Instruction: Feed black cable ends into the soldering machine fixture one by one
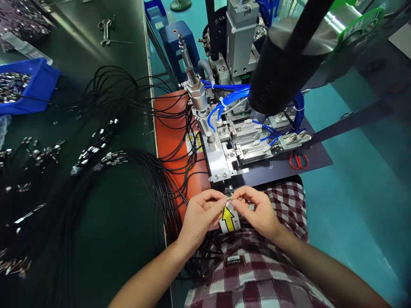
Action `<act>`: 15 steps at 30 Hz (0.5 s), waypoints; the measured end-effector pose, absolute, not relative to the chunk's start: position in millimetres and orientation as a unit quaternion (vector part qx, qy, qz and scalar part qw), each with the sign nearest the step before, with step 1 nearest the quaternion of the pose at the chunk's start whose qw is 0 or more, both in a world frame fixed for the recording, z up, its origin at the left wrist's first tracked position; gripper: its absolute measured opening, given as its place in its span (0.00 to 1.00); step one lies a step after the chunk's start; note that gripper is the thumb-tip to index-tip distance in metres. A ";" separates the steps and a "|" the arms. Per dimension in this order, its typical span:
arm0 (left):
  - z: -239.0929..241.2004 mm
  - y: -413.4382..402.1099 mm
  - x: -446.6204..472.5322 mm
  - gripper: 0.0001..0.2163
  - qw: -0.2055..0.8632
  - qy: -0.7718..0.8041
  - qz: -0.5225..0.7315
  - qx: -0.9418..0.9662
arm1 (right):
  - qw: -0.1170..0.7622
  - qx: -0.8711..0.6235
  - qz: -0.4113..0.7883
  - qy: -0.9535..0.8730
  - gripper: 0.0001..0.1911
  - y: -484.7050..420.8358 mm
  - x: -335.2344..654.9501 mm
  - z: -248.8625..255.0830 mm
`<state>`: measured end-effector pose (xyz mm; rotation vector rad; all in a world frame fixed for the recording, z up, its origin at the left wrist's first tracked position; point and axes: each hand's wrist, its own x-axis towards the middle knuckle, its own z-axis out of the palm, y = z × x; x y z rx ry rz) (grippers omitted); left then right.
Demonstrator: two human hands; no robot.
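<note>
My left hand point(201, 216) and my right hand point(258, 211) meet in front of my lap, just below the near edge of a metal machine point(221, 160). Both are closed in a pinch, thumb against forefinger. Between the fingertips show the ends of thin coloured wires point(229, 198), small and partly hidden by the fingers. A white label with a yellow arrow point(228, 220) lies right beneath my hands. Black cables point(160, 182) run in a loose bundle from the left toward my left hand; which of them the wires belong to is hidden.
Black cables with shiny metal connectors point(91, 147) cover much of the dark green table point(105, 231). A blue bin point(45, 83) of metal parts and a wrench point(105, 32) lie farther back. Red-handled scissors point(298, 161) rest right of the machine. A black cylinder point(272, 77) overhangs it.
</note>
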<state>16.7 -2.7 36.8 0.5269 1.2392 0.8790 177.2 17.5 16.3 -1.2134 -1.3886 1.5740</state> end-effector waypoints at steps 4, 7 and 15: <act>37.6 -0.8 18.3 0.14 0.695 0.554 0.395 0.233 | 0.355 -0.436 0.698 -0.444 0.09 25.2 179.6 17.1; 37.3 -1.3 17.7 0.13 0.698 0.552 0.393 0.232 | 0.346 -0.425 0.725 -0.416 0.10 25.2 178.2 16.3; 37.6 -1.4 13.1 0.12 0.712 0.543 0.374 0.243 | 0.333 -0.409 0.735 -0.425 0.12 20.6 174.3 17.1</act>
